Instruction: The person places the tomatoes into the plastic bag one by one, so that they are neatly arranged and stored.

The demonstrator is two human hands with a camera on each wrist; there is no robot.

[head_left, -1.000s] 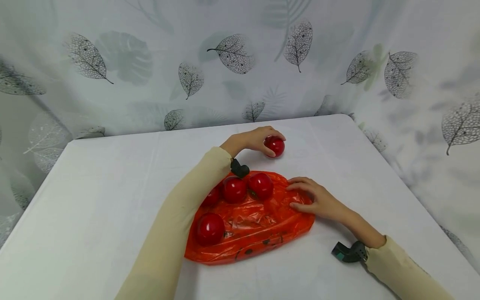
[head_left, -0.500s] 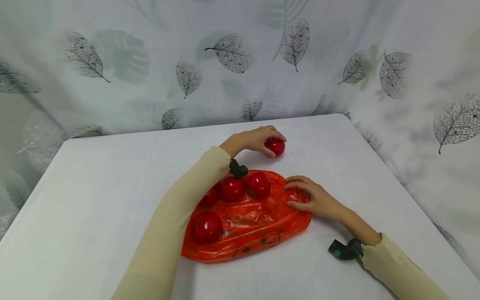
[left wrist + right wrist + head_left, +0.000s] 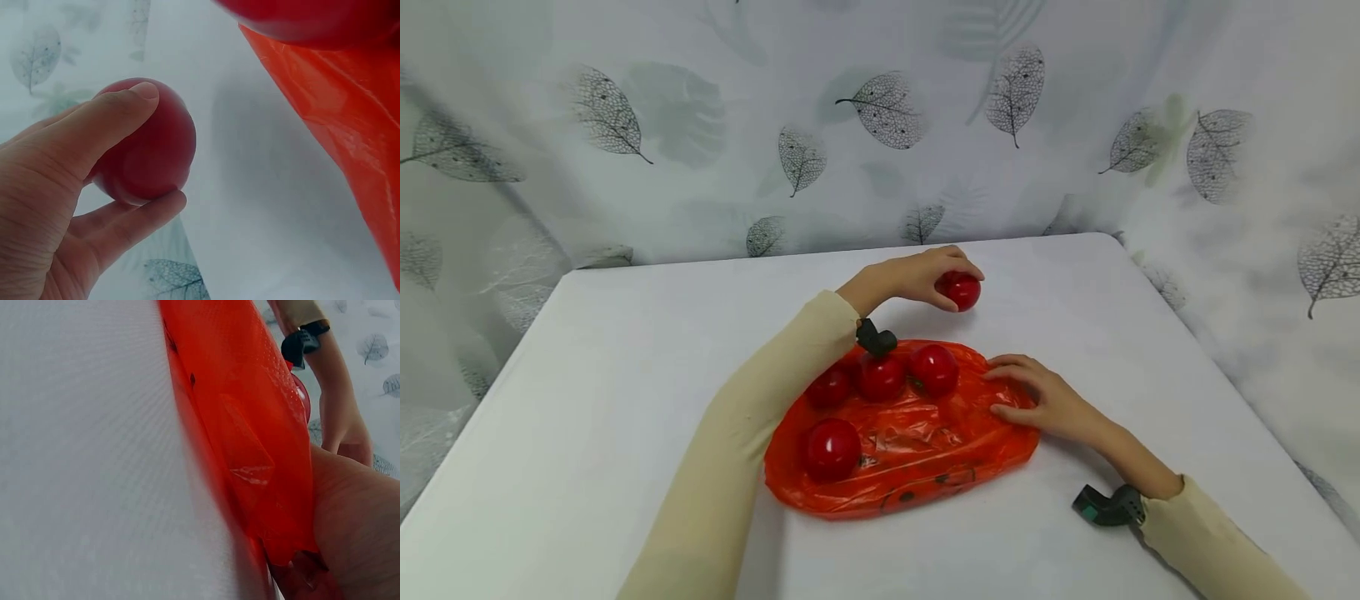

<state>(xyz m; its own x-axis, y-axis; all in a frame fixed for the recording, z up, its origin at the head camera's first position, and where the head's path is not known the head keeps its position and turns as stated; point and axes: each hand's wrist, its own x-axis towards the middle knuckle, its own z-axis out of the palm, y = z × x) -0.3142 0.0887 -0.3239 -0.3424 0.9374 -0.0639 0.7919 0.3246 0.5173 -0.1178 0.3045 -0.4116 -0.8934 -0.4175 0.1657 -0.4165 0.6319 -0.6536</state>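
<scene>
Tomatoes on bag: four red tomatoes (image 3: 880, 377) lay on the orange plastic bag (image 3: 917, 454), mid-table.
Left hand: the left hand (image 3: 913, 279) gripped a fifth tomato (image 3: 962, 291) beyond the bag, thumb and fingers curled round it; best held gently, without squeezing.
Right hand: the right hand (image 3: 1045, 400) pressed the bag's right edge, fingers nearly straight; steady pressure should stop it sliding.

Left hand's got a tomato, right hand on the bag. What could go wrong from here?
1. The left hand holds the tomato only between thumb and fingertips; it may slip and roll.
2. The four loose tomatoes lying on the flat orange bag could roll off if the right hand tugs it.
</scene>
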